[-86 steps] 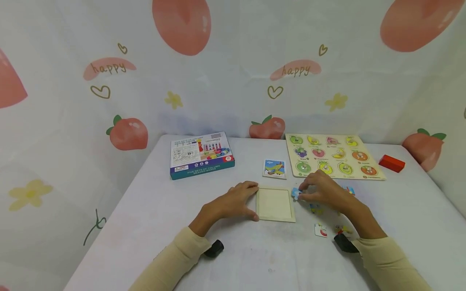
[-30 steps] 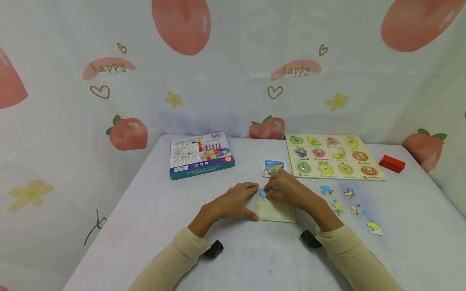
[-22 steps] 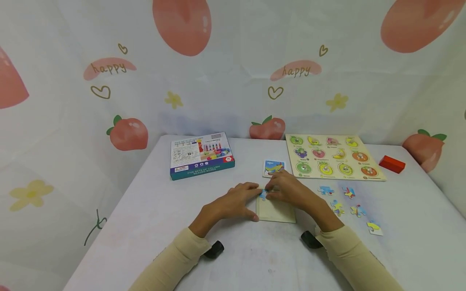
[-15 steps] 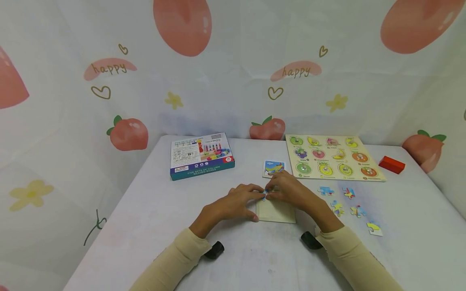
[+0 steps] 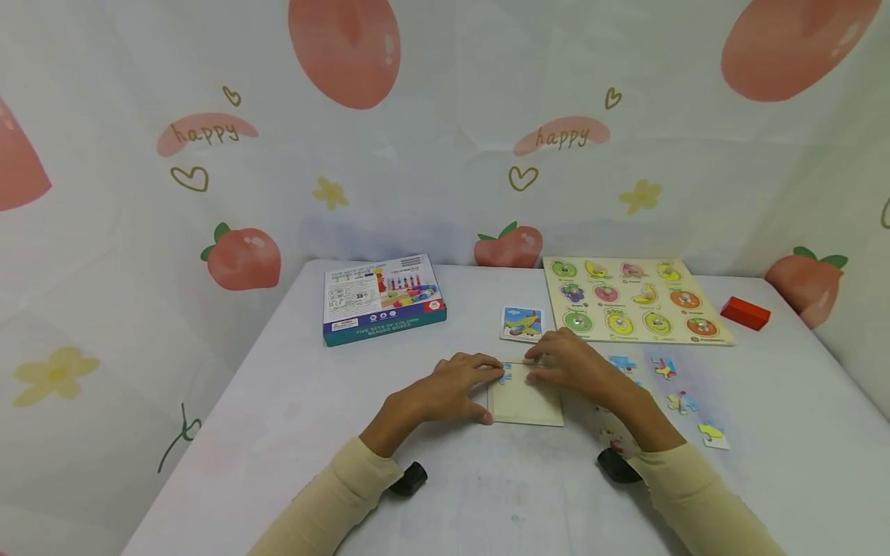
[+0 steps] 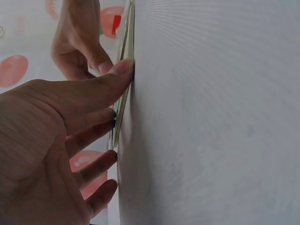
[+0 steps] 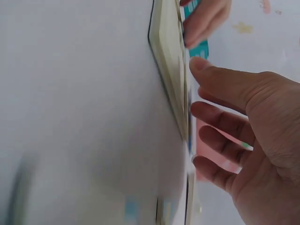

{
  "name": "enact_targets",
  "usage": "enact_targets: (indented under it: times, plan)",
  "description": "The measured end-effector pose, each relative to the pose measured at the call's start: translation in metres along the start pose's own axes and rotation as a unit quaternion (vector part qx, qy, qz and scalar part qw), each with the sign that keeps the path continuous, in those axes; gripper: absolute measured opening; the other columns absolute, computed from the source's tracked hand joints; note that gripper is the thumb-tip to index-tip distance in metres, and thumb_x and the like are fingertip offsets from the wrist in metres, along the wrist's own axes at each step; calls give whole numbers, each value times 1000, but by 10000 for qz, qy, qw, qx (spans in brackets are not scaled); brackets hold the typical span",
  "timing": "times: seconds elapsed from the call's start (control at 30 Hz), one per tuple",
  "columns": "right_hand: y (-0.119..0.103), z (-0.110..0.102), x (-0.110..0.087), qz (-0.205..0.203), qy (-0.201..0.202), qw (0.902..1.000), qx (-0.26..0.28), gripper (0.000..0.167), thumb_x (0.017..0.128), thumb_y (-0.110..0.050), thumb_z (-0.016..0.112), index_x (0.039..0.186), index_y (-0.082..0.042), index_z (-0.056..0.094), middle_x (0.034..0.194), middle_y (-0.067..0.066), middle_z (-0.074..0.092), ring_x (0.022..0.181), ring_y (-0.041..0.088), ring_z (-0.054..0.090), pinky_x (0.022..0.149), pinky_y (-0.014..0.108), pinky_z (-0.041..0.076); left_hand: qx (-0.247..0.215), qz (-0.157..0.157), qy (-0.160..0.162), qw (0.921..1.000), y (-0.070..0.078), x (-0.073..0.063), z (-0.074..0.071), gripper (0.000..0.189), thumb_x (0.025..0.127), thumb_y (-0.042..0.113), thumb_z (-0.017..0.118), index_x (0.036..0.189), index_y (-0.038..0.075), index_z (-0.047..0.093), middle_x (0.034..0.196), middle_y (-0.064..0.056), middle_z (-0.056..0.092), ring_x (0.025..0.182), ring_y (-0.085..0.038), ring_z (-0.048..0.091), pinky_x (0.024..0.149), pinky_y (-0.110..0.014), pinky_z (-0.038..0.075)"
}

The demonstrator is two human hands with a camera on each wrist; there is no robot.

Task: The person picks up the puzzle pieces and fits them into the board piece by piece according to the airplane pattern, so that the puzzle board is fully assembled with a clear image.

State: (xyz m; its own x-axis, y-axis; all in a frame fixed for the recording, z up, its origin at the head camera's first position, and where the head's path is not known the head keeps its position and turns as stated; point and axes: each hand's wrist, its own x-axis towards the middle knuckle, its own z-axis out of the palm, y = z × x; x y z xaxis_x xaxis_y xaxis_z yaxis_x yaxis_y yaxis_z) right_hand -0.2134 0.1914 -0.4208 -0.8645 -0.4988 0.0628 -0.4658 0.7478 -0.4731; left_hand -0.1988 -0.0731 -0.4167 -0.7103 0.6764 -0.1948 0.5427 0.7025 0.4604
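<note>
Presently, one blue puzzle piece [image 5: 507,371] is lying at the tray's [image 5: 526,405] eleven-o'clock corner, nine o'clock from the right hand's fingertips. Left hand [image 5: 455,388], nearer: touching the piece, fingers extended, unclenched. Right hand [image 5: 575,367]: hovering, fingers parted, holding nothing.

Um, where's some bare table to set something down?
Bare table: in front of the box, left of the left hand; and between the sleeves, nearer than the frame. Crowded: right of the frame, around the puzzle pieces.
</note>
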Motion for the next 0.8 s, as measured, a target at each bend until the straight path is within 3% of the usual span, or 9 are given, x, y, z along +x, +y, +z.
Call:
enact_targets:
  times: [0.17, 0.43, 0.8]
  plan:
    - [9, -10, -18, 169, 245, 9995, 65, 26, 93, -25, 82, 115, -10, 80, 117, 5, 77, 120, 33, 60, 107, 59, 48, -73, -80, -10, 9999, 0, -1, 0, 78, 93, 38, 83, 161, 21, 48, 165, 4, 44, 154, -27, 35, 122, -53, 32]
    - [23, -25, -42, 410, 469, 9980, 122, 29, 91, -27, 84, 115, -10, 80, 121, 8, 76, 122, 36, 59, 105, 61, 48, -137, -109, 19, 9998, -1, -2, 1, 78, 92, 36, 84, 161, 20, 49, 164, 3, 45, 154, -27, 35, 122, -53, 32]
    - [49, -39, -59, 1107, 370, 9931, -67, 45, 90, -33, 86, 125, -7, 77, 127, 15, 73, 119, 35, 55, 102, 60, 49, -131, -49, 37, 9999, -1, -1, 1, 78, 92, 36, 84, 160, 20, 49, 164, 3, 45, 153, -27, 36, 122, -53, 32]
